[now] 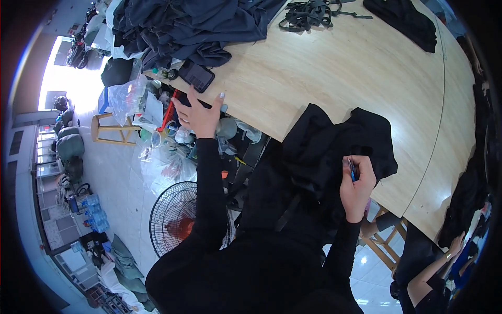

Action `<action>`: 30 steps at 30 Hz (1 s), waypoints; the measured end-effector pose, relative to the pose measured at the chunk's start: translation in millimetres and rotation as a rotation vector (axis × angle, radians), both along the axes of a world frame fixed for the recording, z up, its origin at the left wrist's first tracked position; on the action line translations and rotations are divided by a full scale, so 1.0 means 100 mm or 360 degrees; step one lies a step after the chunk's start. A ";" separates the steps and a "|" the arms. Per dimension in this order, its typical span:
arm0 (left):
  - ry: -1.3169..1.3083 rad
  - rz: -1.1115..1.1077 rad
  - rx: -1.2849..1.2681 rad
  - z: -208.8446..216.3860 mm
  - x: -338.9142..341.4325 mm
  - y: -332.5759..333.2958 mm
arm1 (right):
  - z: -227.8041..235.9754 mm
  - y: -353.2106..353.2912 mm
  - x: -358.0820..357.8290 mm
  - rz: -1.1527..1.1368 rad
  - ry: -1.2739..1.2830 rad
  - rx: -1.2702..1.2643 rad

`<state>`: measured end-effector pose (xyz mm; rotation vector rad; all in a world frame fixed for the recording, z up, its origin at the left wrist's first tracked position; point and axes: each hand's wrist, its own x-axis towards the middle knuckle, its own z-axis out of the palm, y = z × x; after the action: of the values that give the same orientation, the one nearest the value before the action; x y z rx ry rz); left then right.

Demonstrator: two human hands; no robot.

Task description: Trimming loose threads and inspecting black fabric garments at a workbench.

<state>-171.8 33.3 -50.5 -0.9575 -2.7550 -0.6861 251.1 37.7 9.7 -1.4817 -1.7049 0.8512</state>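
My left hand (201, 114) reaches out over the table's left edge, fingers spread and holding nothing. Just beyond its fingertips a dark smartphone (196, 76) lies on the wood. My right hand (357, 186) is closed around a small blue-handled tool (352, 170); the fingers hide most of it, so its exact kind does not show. Beneath and beyond that hand, a black garment (368, 131) is bunched over the table's near edge and reaches down onto my lap.
A heap of dark navy cloth (193, 29) covers the table's (334, 73) far left. Black straps (308, 15) and a folded black piece (405, 21) lie farther back. A fan (175, 220), plastic bags (167, 167) and a stool (112, 128) stand left. Another person's arm (429, 277) is lower right.
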 end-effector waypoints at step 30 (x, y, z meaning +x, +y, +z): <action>-0.1206 -0.2241 -0.0172 0.43 2.09 -0.52 | -0.23 0.05 0.13 -0.0258 0.0345 -0.0325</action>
<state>36.8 -18.9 -7.1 -3.2106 -2.0882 -1.1866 264.3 43.1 -13.8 -1.5736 -1.3535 1.0802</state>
